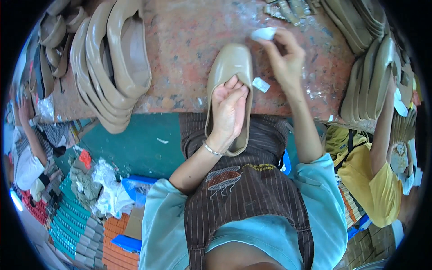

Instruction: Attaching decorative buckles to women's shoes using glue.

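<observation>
the person wears a loose aqua short-sleeved shirt point(320, 209) under a dark brown apron point(254, 198) with thin pale pinstripes and broad shoulder straps point(196, 256). its bib carries a reddish-brown oval motif point(222, 177), white-outlined, beside curved yellow lettering point(260, 166), probably embroidered. a slim pale bracelet point(212, 150) rings the left wrist.

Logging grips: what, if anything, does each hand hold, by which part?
Right hand: a white oval piece, by its right end. Left hand: inside a glossy beige shoe; grip unclear.

Shoe point(230, 61) over table edge point(175, 105), shoe stacks point(96, 67) left and right.
</observation>
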A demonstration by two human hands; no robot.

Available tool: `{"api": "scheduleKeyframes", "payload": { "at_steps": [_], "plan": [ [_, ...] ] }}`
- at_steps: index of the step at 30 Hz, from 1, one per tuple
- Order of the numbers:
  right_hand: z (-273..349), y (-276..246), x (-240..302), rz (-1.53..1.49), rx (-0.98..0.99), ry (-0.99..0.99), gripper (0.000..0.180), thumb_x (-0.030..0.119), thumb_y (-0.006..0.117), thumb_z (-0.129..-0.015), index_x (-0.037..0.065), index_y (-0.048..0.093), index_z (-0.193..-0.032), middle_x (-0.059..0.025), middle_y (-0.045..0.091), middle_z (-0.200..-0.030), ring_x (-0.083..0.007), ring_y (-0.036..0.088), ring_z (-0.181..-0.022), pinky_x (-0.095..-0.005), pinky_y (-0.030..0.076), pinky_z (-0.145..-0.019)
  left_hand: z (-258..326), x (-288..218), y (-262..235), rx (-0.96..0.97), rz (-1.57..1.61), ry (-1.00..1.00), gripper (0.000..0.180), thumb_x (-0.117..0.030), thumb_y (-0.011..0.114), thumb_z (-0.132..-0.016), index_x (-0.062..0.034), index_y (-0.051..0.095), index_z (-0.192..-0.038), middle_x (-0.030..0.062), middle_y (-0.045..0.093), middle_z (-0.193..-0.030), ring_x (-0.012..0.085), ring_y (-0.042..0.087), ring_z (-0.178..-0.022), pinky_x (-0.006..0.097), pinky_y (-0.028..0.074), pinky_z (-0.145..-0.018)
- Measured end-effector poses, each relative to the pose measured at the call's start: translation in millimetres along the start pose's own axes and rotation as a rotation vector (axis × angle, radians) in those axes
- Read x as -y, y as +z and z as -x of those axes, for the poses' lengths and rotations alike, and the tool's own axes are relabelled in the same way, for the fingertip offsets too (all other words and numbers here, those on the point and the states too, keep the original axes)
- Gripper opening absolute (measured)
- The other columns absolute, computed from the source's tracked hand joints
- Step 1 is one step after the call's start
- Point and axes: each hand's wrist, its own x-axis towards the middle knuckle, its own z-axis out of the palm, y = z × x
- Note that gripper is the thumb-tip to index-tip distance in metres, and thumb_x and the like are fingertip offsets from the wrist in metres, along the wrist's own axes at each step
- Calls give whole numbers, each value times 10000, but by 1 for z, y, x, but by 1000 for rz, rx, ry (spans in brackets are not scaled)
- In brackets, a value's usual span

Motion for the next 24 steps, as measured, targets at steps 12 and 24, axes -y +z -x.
{"api": "scheduleKeyframes", "payload": {
  "at_steps": [12, 24],
  "plan": [
    [-31, -28, -1, 641, -177, -185, 271, 112, 702, -768, 108, 665, -1036, -97, 577, -828, -269, 574, -832, -372, 468, -726, 4, 1, -9, -54, 57, 24, 173, 104, 545, -831, 8, 605, -962, 94, 637, -1047, 179, 576, -1008, 334, 430, -973],
    [13, -59, 37, -216, -85, 480, 124, 82, 674, -841, 3, 670, -938, -35, 668, -786, -92, 598, -652, -216, 466, -608, -1, 2, -6, -87, 113, 20, 183, 69, 561, -853, 24, 610, -1023, 105, 638, -1069, 182, 601, -1016, 322, 456, -961]
  ]
}}
